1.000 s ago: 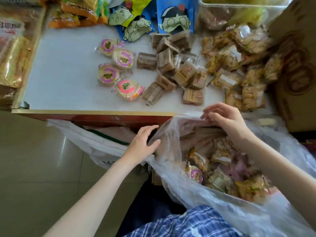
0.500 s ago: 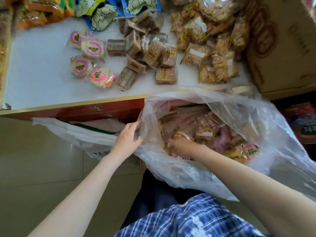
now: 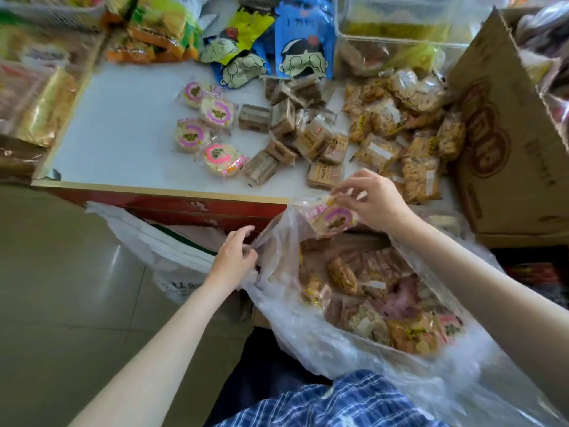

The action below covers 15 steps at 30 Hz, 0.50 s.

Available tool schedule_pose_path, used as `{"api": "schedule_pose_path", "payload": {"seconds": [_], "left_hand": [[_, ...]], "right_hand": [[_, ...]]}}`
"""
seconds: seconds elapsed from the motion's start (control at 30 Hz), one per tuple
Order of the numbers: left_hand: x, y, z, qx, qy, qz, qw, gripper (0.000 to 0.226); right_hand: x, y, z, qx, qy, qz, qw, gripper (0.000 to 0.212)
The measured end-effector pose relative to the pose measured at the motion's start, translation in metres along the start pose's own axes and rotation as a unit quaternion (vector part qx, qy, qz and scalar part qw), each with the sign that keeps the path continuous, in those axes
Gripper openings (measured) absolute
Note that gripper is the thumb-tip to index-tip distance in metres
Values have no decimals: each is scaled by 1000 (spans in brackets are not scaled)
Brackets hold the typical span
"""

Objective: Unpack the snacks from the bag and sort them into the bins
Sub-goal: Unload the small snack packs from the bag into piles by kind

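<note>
A big clear plastic bag (image 3: 308,328) full of wrapped snacks lies open on my lap. My left hand (image 3: 235,257) grips its left rim. My right hand (image 3: 374,197) pinches a round pink-labelled snack pack (image 3: 331,218) and holds it above the bag's mouth, near the table's front edge. On the white table (image 3: 123,127) lie several round pink-labelled packs (image 3: 209,131), a heap of brown square packs (image 3: 295,134) and a heap of golden crispy packs (image 3: 403,127). A clear bin (image 3: 397,35) stands at the back right.
A cardboard box (image 3: 511,143) stands at the table's right. Blue and yellow cartoon snack bags (image 3: 277,47) and orange-green packs (image 3: 154,32) lie at the back. Gold-wrapped goods (image 3: 40,106) fill a shelf on the left. A white plastic bag (image 3: 160,241) hangs below the table's edge.
My right hand has come up out of the bag holding a round pink-labelled pack. The left hand has kept hold of the bag's rim. The view has tilted up toward the table.
</note>
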State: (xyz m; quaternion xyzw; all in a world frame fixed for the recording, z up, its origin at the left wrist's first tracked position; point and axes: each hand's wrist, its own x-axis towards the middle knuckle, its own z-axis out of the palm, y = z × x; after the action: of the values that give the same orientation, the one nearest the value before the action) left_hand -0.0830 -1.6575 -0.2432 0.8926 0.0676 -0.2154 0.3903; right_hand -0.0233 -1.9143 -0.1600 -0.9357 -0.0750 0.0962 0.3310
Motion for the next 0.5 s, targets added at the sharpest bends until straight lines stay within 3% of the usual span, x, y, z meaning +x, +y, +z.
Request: {"api": "schedule_pose_path", "payload": {"seconds": [0.1,0.23,0.37,0.5], "left_hand": [[4,-12,-18,-14,7,-16,1000,49],[13,-27,-43,-18,20,-29,999,49],[21,-40,-58,8,19,-26,999,47],[25,-48,-58,25,5,-35,999,47]], "right_hand": [[53,-25,8,104,61,68,990,9],[122,-51,58,263,36,191,945,6],[177,-92,92,383,26,259,886,30],[193,-121,103,544,-50,281,789,56]]}}
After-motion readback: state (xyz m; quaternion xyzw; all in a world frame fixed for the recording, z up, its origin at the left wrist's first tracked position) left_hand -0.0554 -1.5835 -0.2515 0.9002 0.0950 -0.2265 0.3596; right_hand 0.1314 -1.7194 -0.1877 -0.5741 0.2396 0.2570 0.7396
